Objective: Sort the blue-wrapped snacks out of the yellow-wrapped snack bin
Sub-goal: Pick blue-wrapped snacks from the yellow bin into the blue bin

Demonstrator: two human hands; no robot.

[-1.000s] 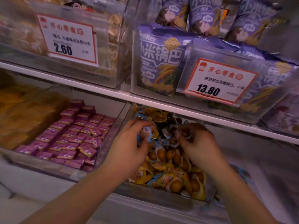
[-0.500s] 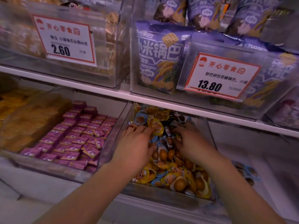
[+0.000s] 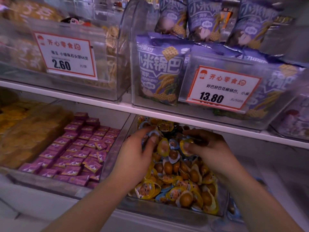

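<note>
A clear plastic bin [image 3: 167, 210] on the lower shelf holds a heap of yellow-wrapped snacks [image 3: 182, 185] with blue-wrapped ones mixed in. My left hand [image 3: 135, 154] is over the bin's left side and pinches a blue-wrapped snack [image 3: 153, 133] between thumb and fingers. My right hand [image 3: 209, 148] is over the right side, its fingers curled round a yellow-wrapped snack [image 3: 184, 146]. Another blue-wrapped snack [image 3: 173, 144] lies between the hands, and blue edges [image 3: 161, 196] show near the front wall.
Left of the bin is a tray of purple packets [image 3: 80, 151], then yellow snacks [image 3: 20, 131]. The white shelf edge [image 3: 167, 113] runs just above the hands, carrying bins of purple bags [image 3: 160, 69] and price cards [image 3: 222, 87]. More blue-wrapped snacks [image 3: 232, 208] lie right of the bin.
Both hands have lifted out of the heap. The left now pinches a blue-wrapped snack higher up, and the right has closed on a yellow one.
</note>
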